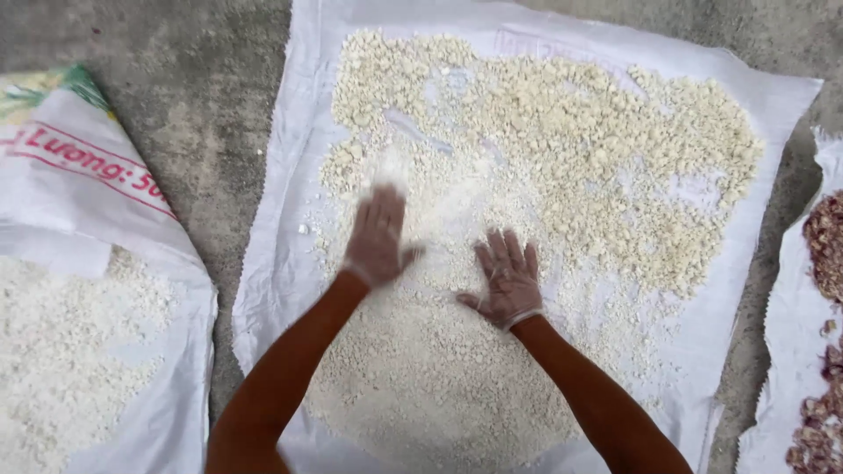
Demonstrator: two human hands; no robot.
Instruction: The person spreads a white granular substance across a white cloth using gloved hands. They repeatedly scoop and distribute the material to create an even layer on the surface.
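Head view, looking straight down: a white woven sack sheet [290, 219] is spread flat on a grey concrete floor [211, 96], and a layer of pale, off-white crumbly granules [562, 149] is scattered over most of it. Coarser lumps are seen toward the far and right parts of the sheet, while finer, flour-like material is heaped nearer the person, between and below the two forearms.

Both hands are covered by thin, clear disposable gloves. The left hand [376, 237] is laid palm-down on the granules near the middle of the sheet, its fingers stretched out and held together; it is blurred, so finer detail cannot be told. The right hand [507, 279] is pressed flat on the granules just beside it, a little nearer the person, with fingers spread apart and thumb pointing inward. Neither grip is closed on anything; both hands are open and flat on the material.

At the left, a second white sack [79, 175] with red print and a green-yellow corner is laid on the floor, and a spread of similar pale granules [70, 351] is carried on it. At the right edge, another white sheet [781, 351] is partly seen, with reddish-brown pieces [825, 246] lying on it.
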